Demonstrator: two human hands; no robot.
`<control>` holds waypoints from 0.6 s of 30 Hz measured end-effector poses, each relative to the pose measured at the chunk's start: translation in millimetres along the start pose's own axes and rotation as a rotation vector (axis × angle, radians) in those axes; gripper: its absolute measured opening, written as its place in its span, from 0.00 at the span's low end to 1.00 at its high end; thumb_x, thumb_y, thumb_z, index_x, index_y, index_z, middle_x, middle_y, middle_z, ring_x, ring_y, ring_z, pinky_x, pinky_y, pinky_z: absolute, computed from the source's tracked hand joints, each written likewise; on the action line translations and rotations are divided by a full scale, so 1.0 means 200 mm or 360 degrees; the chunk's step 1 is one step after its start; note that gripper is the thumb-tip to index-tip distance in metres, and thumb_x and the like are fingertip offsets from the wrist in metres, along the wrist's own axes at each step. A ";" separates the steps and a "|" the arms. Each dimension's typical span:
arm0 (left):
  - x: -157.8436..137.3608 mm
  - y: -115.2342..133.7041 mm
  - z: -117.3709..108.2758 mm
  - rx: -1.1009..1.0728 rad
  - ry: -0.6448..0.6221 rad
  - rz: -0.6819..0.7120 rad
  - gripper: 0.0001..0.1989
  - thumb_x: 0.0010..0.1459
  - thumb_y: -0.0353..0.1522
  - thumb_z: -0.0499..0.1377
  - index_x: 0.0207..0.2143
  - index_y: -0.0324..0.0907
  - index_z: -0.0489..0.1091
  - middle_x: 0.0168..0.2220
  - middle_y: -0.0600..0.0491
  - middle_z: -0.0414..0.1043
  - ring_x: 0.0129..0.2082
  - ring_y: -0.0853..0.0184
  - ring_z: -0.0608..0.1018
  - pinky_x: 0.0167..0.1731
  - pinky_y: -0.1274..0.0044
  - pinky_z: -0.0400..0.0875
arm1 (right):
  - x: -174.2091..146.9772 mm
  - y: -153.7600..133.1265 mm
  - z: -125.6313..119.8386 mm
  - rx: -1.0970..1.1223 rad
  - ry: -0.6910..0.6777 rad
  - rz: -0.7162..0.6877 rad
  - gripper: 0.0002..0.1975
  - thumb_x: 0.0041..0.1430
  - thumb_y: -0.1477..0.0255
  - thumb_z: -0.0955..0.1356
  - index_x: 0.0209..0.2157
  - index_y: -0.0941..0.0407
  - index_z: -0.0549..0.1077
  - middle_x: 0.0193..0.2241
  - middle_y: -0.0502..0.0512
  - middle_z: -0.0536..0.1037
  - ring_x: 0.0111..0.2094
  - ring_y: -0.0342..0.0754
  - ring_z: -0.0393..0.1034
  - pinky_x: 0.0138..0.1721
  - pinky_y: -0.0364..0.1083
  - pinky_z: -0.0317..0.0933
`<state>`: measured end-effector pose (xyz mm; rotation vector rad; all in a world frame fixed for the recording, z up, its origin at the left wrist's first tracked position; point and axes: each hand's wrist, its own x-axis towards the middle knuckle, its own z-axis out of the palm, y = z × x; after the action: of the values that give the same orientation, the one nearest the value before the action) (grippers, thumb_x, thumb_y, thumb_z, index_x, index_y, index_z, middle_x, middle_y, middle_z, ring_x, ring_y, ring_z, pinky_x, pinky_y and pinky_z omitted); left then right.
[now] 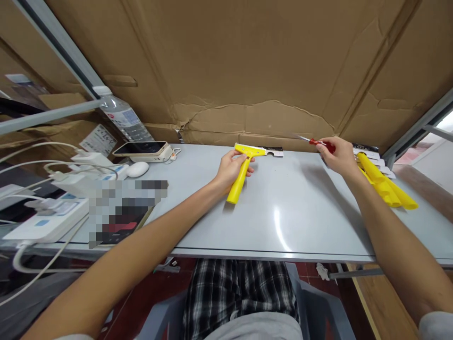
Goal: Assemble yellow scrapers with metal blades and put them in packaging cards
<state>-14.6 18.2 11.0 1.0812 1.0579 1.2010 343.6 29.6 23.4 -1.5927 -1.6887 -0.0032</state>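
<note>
My left hand (230,171) is closed around the yellow handle of a scraper (239,182), just below its wide head. From the right of that head sticks out a flat piece in black and white (274,151), partly hidden by the head. On the right, my right hand (339,155) grips a screwdriver (314,141) with a red handle, its metal shaft pointing left above the table. Beyond my right forearm lie several more yellow scrapers (389,186), their heads partly covered by my hand and arm.
A grey table (212,222) runs up to a cardboard wall (262,71). At the left stand a water bottle (123,115), a phone (140,148) on a white block, a white mouse (138,169) and power strips (49,222) with cables. A metal post (421,127) rises at right.
</note>
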 end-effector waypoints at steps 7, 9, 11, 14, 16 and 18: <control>-0.01 -0.02 0.01 0.0118 -0.0119 -0.0007 0.04 0.70 0.28 0.58 0.46 0.41 0.66 0.42 0.47 0.83 0.23 0.69 0.80 0.23 0.76 0.74 | 0.01 -0.10 -0.03 0.0961 0.0510 0.0138 0.36 0.53 0.51 0.77 0.56 0.56 0.69 0.38 0.53 0.77 0.31 0.41 0.77 0.32 0.41 0.72; -0.03 -0.03 0.01 0.0188 -0.0155 0.0022 0.04 0.71 0.29 0.57 0.47 0.42 0.65 0.42 0.46 0.83 0.22 0.70 0.79 0.23 0.76 0.75 | 0.05 -0.09 -0.03 0.1148 0.0586 0.0062 0.38 0.51 0.49 0.78 0.54 0.56 0.67 0.39 0.53 0.75 0.31 0.41 0.76 0.34 0.43 0.74; -0.04 -0.05 0.02 0.0251 -0.0174 0.0060 0.03 0.72 0.29 0.57 0.47 0.42 0.65 0.42 0.47 0.83 0.22 0.71 0.79 0.22 0.76 0.75 | 0.08 -0.08 -0.02 0.1268 0.0626 0.0024 0.39 0.48 0.45 0.78 0.50 0.55 0.64 0.38 0.52 0.73 0.28 0.40 0.73 0.31 0.44 0.73; -0.04 -0.08 0.03 0.0301 -0.0187 0.0095 0.02 0.73 0.30 0.55 0.46 0.42 0.64 0.42 0.47 0.82 0.20 0.72 0.77 0.20 0.78 0.73 | 0.08 -0.09 0.00 0.1275 0.0673 -0.0079 0.38 0.49 0.43 0.77 0.49 0.54 0.62 0.36 0.52 0.70 0.28 0.39 0.71 0.28 0.43 0.70; -0.03 -0.11 0.03 0.0314 -0.0191 0.0113 0.03 0.73 0.31 0.56 0.47 0.42 0.64 0.42 0.47 0.83 0.20 0.73 0.77 0.19 0.79 0.72 | 0.05 -0.13 0.00 0.1220 0.0679 -0.0183 0.34 0.55 0.46 0.75 0.50 0.53 0.64 0.37 0.52 0.69 0.32 0.39 0.72 0.30 0.41 0.70; -0.03 -0.11 0.03 0.0331 -0.0199 0.0149 0.04 0.72 0.32 0.57 0.47 0.42 0.64 0.43 0.47 0.83 0.20 0.74 0.77 0.19 0.79 0.72 | 0.00 -0.18 0.00 0.1174 0.0687 -0.0264 0.31 0.58 0.48 0.74 0.52 0.53 0.66 0.38 0.53 0.69 0.35 0.38 0.71 0.32 0.40 0.70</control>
<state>-5.6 10.5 -9.9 1.3625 1.0615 1.0981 312.9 22.2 42.6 -0.8254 -1.2625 0.1624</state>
